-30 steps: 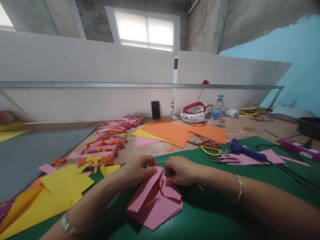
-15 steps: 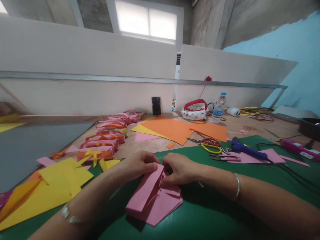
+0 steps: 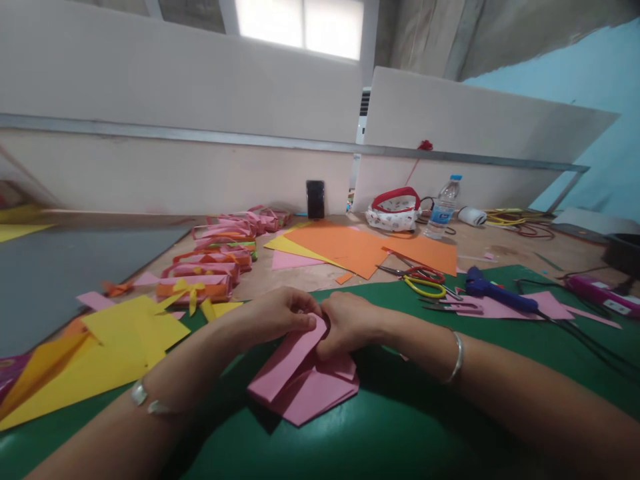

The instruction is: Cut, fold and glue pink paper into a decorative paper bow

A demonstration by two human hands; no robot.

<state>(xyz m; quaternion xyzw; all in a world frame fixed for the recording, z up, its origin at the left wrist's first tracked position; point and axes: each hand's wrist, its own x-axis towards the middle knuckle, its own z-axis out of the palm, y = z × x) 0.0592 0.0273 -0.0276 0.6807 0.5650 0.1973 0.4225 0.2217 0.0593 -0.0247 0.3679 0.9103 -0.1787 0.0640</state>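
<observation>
Pinching folded pink paper (image 3: 286, 368) over the green mat (image 3: 410, 413), my left hand (image 3: 280, 315) and right hand (image 3: 351, 323) clamp its far end.

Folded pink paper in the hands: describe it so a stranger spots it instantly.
Start at the green mat, then find where the left hand and right hand nearly meet. The folded pink paper extends from them toward the viewer. Unlike the flat pink sheet under the blue tool, it is layered.
</observation>
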